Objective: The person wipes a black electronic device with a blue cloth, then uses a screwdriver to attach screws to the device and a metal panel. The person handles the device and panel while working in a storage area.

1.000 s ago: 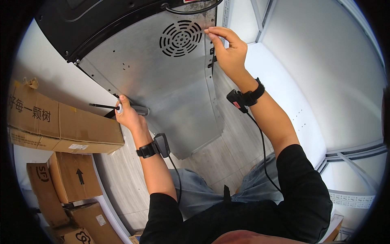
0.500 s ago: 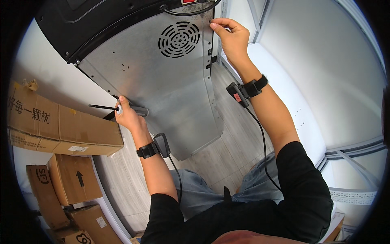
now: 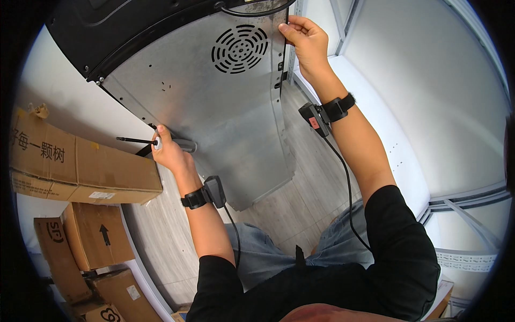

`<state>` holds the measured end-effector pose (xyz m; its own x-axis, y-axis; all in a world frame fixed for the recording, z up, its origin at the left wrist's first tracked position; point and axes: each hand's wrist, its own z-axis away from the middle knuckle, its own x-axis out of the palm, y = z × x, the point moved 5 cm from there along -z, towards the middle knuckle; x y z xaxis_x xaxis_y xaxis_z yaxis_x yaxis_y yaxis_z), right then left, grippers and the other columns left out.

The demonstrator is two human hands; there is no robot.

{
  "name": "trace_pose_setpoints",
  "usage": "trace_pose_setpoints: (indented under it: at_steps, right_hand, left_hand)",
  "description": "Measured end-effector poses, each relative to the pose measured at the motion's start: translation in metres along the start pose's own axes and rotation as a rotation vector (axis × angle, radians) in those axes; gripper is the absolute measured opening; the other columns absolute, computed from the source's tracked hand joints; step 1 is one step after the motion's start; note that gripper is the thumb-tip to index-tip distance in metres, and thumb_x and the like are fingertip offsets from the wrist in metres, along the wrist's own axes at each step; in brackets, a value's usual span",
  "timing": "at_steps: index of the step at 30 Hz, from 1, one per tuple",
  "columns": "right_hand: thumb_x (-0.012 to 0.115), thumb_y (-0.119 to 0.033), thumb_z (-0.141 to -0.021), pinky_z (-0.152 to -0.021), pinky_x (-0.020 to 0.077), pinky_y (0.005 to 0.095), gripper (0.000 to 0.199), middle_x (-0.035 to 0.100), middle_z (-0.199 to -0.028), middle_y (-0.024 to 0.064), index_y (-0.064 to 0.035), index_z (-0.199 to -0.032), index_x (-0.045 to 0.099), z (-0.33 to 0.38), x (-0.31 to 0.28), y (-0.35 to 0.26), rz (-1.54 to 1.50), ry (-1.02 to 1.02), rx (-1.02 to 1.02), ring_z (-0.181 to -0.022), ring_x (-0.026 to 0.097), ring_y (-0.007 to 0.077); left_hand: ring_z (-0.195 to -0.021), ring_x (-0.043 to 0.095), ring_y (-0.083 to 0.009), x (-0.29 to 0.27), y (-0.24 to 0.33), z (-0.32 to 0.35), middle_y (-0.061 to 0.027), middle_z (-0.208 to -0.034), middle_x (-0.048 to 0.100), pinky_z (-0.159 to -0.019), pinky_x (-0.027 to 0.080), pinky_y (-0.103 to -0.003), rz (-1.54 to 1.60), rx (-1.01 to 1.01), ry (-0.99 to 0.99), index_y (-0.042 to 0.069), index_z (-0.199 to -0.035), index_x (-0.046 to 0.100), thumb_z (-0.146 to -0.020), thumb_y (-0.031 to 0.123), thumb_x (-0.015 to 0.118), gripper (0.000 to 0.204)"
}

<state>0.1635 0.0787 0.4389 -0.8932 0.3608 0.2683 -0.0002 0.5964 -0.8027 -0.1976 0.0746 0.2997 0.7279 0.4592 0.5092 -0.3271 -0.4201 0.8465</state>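
A large grey sheet-metal back panel (image 3: 225, 102) of a black-topped machine (image 3: 107, 27) stands in front of me, with a round pattern of vent slots (image 3: 240, 49) near its top. My right hand (image 3: 308, 43) is closed at the panel's upper right edge, thumb on the front face and fingers around the side. Whether a small part is also under those fingers is hidden. In my left hand (image 3: 170, 153) is a screwdriver (image 3: 137, 140), its dark shaft pointing left. That hand is beside the panel's lower left edge, near a grey pipe (image 3: 185, 145).
Cardboard boxes (image 3: 80, 166) are stacked at the left, close to my left forearm. A white shelf frame (image 3: 370, 107) runs along the right. A black cable (image 3: 257, 16) loops over the panel's top. Wrist devices (image 3: 316, 119) trail cords down my arms.
The panel's upper part has shifted slightly right and up. My right fingers have gone from a pinch at the edge to a grip around it. The left hand has stayed almost still.
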Motion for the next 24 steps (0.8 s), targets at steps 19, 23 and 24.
trace_pose_setpoints:
  at_steps: [19,23,24]
  right_hand:
    - [0.075,-0.006,-0.08,-0.071,0.0455,0.021,0.021,0.061,-0.084,0.002,0.0036,-0.096,0.066,-0.004,0.001,0.006,0.009,0.054,0.014,-0.077,0.055,0.0087]
    - [0.075,-0.006,-0.08,-0.07,0.0453,0.021,0.022,0.06,-0.083,0.0023,0.0052,-0.097,0.065,-0.003,0.003,0.006,0.01,0.068,0.036,-0.076,0.055,0.0087]
    - [0.075,-0.006,-0.08,-0.07,0.0454,0.021,0.023,0.061,-0.083,0.0026,0.0055,-0.097,0.065,-0.003,0.003,0.006,0.012,0.068,0.038,-0.076,0.055,0.0087]
  left_hand:
    - [-0.068,0.051,-0.0079,-0.008,0.003,0.001,-0.001,-0.077,0.058,-0.062,0.043,-0.023,-0.25,0.09,-0.038,0.001,-0.094,0.059,-0.088,0.024,0.071,0.027]
    - [-0.068,0.053,-0.0107,-0.016,0.005,-0.004,-0.0042,-0.083,0.059,-0.064,0.045,-0.025,-0.365,0.258,0.006,0.0,-0.094,0.059,-0.088,0.024,0.071,0.028]
    - [-0.068,0.053,-0.0114,-0.018,0.007,-0.004,-0.0048,-0.084,0.059,-0.065,0.045,-0.026,-0.39,0.322,0.014,0.0,-0.094,0.059,-0.089,0.024,0.07,0.028]
